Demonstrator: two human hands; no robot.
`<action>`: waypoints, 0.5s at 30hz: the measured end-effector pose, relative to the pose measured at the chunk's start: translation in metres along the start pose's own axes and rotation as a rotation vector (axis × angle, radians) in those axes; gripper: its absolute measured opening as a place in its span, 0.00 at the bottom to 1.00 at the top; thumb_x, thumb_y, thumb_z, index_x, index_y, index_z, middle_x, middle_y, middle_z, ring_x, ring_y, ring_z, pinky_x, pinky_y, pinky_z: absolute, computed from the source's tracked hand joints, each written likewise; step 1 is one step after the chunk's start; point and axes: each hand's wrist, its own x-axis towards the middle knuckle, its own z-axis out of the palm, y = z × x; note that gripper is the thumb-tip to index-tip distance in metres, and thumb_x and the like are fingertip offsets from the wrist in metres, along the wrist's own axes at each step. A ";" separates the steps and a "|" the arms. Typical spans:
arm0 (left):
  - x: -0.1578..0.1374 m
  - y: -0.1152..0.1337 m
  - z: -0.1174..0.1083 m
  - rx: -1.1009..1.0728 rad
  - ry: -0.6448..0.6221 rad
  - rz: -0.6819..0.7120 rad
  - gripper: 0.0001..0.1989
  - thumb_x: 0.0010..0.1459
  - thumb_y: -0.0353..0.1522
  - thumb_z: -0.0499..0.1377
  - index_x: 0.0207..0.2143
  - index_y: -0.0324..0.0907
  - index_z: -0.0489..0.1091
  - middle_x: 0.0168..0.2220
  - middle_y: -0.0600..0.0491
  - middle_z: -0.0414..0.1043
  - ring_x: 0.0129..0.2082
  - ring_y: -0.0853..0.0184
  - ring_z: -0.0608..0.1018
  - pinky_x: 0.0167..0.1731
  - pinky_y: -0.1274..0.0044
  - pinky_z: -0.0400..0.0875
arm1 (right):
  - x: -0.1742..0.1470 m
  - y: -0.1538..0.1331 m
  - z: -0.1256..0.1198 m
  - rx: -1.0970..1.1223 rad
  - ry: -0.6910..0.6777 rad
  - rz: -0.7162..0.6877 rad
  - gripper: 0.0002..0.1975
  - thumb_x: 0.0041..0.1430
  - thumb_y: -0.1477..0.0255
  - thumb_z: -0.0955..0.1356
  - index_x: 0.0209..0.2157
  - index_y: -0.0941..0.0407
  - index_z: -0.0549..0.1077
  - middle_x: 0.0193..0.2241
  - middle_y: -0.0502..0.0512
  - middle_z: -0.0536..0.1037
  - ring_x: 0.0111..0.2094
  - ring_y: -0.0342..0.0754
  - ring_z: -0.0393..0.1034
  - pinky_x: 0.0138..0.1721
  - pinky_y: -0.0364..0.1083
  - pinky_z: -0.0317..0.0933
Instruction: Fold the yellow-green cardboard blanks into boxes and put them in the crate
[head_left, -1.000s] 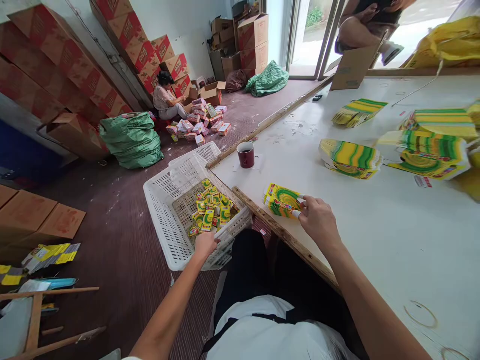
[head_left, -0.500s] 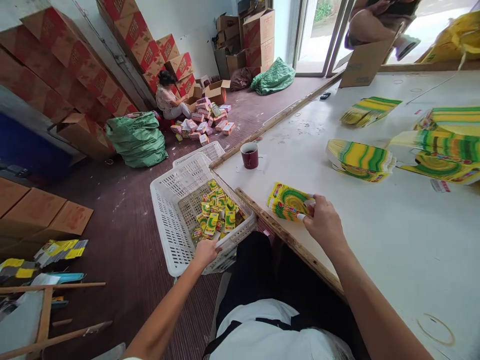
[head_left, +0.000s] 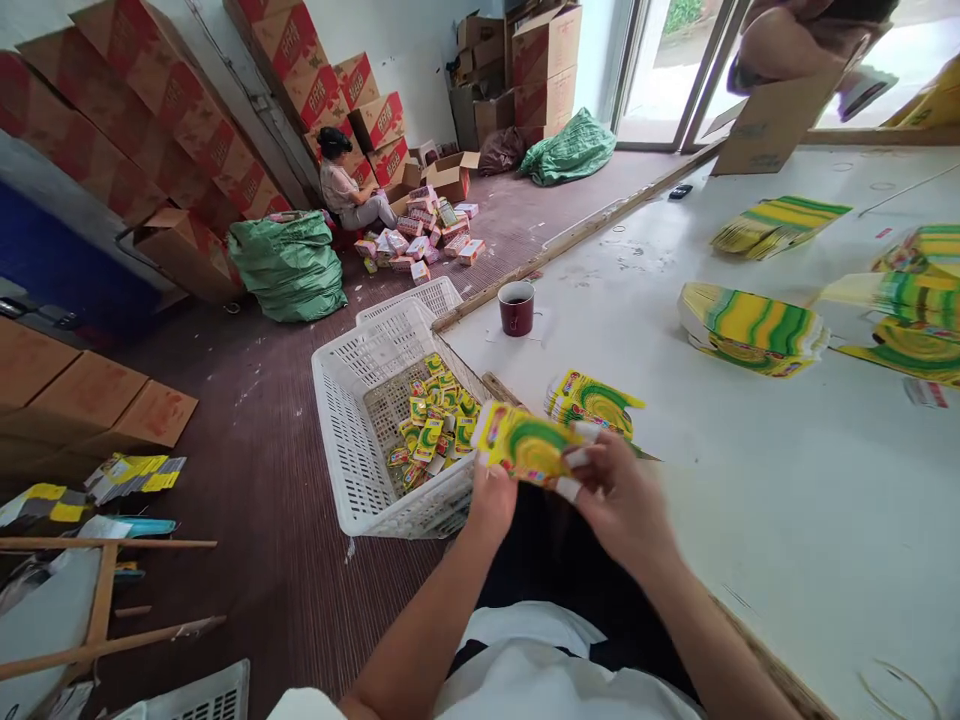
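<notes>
A yellow and green printed carton [head_left: 529,443] is held in front of me, above the basket's near right corner and the table edge. My left hand [head_left: 493,502] grips its left end, thumb against the lower edge. My right hand [head_left: 621,492], with white coverings on some fingertips, pinches its right end and is slightly blurred. Just behind, a small stack of flat cartons [head_left: 596,402] in the same print lies on the table. To the left, a white plastic basket [head_left: 334,440] holds many small yellow and green boxes [head_left: 431,438].
A dark red mug [head_left: 517,310] of dark liquid stands near the edge of the white table [head_left: 765,520]. More carton stacks [head_left: 754,325] lie to the right. A person [head_left: 349,190] sits on the floor by pink packages [head_left: 424,230], near a green sack [head_left: 289,268].
My right hand has come left from the stack with a carton. My left hand has let go of the basket rim and now grips the carton's other end.
</notes>
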 end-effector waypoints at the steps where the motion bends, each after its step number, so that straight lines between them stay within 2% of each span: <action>1: 0.002 0.001 0.015 -0.124 0.015 -0.088 0.42 0.33 0.65 0.63 0.41 0.43 0.71 0.40 0.44 0.75 0.47 0.51 0.77 0.45 0.65 0.72 | -0.009 0.001 0.009 0.026 -0.029 0.024 0.21 0.50 0.66 0.72 0.46 0.50 0.66 0.27 0.47 0.74 0.26 0.45 0.70 0.28 0.45 0.69; 4: 0.003 0.005 0.036 -0.342 0.148 -0.207 0.31 0.44 0.61 0.60 0.32 0.42 0.69 0.28 0.51 0.72 0.31 0.60 0.77 0.37 0.68 0.72 | -0.032 0.006 0.024 0.091 -0.023 0.069 0.20 0.52 0.67 0.72 0.47 0.50 0.66 0.27 0.47 0.73 0.26 0.45 0.69 0.29 0.44 0.68; 7: -0.002 0.002 0.031 -0.407 0.278 -0.213 0.26 0.49 0.57 0.60 0.28 0.42 0.65 0.22 0.57 0.65 0.22 0.70 0.71 0.29 0.76 0.69 | -0.047 0.010 0.025 0.134 -0.080 0.133 0.18 0.51 0.65 0.73 0.44 0.51 0.70 0.31 0.50 0.75 0.30 0.46 0.70 0.33 0.46 0.69; 11: -0.015 -0.006 0.018 -0.344 0.395 -0.232 0.28 0.44 0.57 0.64 0.27 0.43 0.62 0.20 0.61 0.60 0.20 0.74 0.66 0.24 0.81 0.64 | -0.057 0.015 0.025 0.096 -0.179 0.267 0.22 0.45 0.62 0.76 0.41 0.54 0.73 0.30 0.51 0.73 0.27 0.45 0.65 0.27 0.45 0.64; 15: -0.028 -0.010 0.013 -0.251 0.439 -0.219 0.29 0.46 0.60 0.62 0.28 0.44 0.63 0.22 0.61 0.61 0.20 0.73 0.66 0.24 0.80 0.64 | -0.061 0.018 0.025 0.036 -0.227 0.287 0.22 0.45 0.59 0.75 0.41 0.54 0.73 0.26 0.48 0.70 0.24 0.44 0.60 0.24 0.44 0.58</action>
